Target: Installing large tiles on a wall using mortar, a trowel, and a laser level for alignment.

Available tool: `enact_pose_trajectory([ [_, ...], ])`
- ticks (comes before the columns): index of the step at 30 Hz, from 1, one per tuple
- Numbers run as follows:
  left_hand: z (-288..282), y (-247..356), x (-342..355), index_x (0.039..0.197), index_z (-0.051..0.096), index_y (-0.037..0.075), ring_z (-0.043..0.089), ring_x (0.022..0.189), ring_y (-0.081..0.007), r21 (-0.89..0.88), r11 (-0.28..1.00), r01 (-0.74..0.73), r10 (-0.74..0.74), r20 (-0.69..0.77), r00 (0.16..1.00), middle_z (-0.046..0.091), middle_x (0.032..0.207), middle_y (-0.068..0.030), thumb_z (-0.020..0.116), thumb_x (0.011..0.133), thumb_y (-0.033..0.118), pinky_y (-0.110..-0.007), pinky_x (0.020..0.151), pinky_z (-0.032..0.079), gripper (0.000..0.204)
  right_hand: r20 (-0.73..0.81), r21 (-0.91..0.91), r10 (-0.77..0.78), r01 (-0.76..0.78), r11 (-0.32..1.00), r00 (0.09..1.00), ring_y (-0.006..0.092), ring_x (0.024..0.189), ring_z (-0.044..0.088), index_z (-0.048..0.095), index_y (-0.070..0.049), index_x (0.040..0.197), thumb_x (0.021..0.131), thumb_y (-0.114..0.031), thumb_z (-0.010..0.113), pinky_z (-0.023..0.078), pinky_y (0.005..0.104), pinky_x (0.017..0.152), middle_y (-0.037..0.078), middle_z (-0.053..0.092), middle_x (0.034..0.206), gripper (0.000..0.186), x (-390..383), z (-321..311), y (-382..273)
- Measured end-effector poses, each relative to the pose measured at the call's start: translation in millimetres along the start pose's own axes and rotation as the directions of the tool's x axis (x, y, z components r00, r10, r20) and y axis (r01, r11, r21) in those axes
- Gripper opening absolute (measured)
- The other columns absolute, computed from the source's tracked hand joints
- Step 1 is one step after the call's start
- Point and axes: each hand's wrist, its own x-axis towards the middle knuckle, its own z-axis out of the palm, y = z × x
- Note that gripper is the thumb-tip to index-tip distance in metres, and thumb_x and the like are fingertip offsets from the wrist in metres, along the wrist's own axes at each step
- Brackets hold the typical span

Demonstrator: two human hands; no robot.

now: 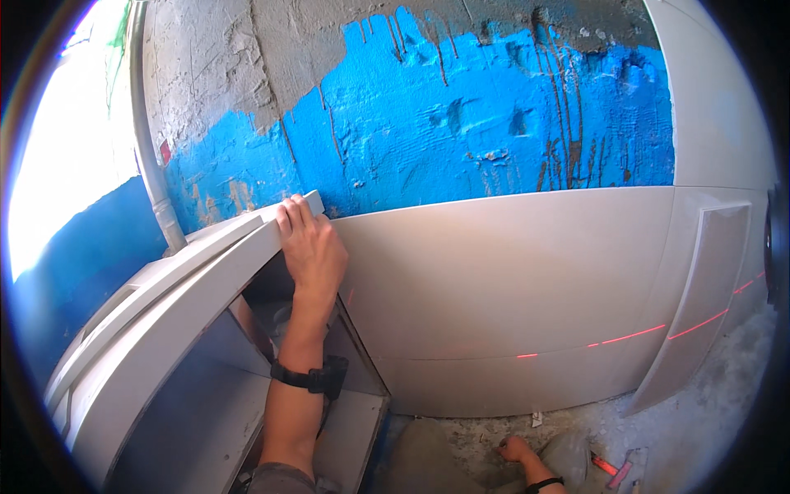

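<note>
Our left arm (294, 424), with a black strap (313, 377) on it, is closest to us. We bend the fingers of our left hand (314, 247) over the far end of a white board (210, 280). The board runs along the top edge of the open cabinet (218, 407), up to its far corner by the blue wall (485, 123). Our right hand (516, 449) is low, near the floor (691, 420), curled up; we cannot tell if it has anything. Something red (605, 465) lies on the floor to its right.
</note>
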Motion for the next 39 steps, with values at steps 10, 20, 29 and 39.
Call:
enact_pose_trajectory([
  [10,2,0,-1,0.091,0.076,-0.008,0.049,0.128,-0.0421,-0.015,1.0,-0.003,0.002,-0.027,1.0,0.057,0.132,-0.0309,0.065,0.077,0.014,-0.05,0.113,0.032,0.028,0.038,0.002,0.047,-0.047,0.999,0.998,0.0382,0.118,0.064,0.072,-0.011,0.124,0.09,-0.047,0.064,0.051,0.047,0.102,0.017,0.069,0.127,0.05,-10,-6,-6],
  [20,-1,-1,-1,0.092,0.075,-0.009,0.049,0.127,-0.0417,-0.025,1.0,-0.005,0.005,-0.013,1.0,0.057,0.131,-0.0309,0.065,0.077,0.014,-0.05,0.112,0.032,0.03,0.038,0.006,0.055,-0.055,0.998,0.998,0.0369,0.122,0.062,0.07,-0.008,0.126,0.095,-0.049,0.061,0.049,0.0469,0.104,0.017,0.068,0.13,0.053,-11,-8,-6],
  [29,-1,-1,-1,0.092,0.076,-0.008,0.049,0.127,-0.0418,-0.016,1.0,-0.011,0.011,-0.016,1.0,0.057,0.131,-0.031,0.065,0.078,0.014,-0.05,0.112,0.032,0.029,0.055,0.015,0.069,-0.07,0.997,0.996,0.0382,0.118,0.064,0.071,-0.008,0.126,0.094,-0.048,0.061,0.05,0.0465,0.102,0.018,0.069,0.126,0.052,-17,-15,-13],
  [39,-1,-1,-1,0.092,0.076,-0.008,0.049,0.127,-0.0415,-0.021,1.0,-0.012,0.012,-0.014,1.0,0.057,0.131,-0.0311,0.066,0.077,0.014,-0.049,0.113,0.032,0.029,0.031,-0.001,0.037,-0.037,0.999,0.999,0.0386,0.118,0.064,0.072,-0.009,0.124,0.093,-0.048,0.062,0.051,0.0468,0.101,0.018,0.069,0.126,0.051,-11,-9,-6],
])
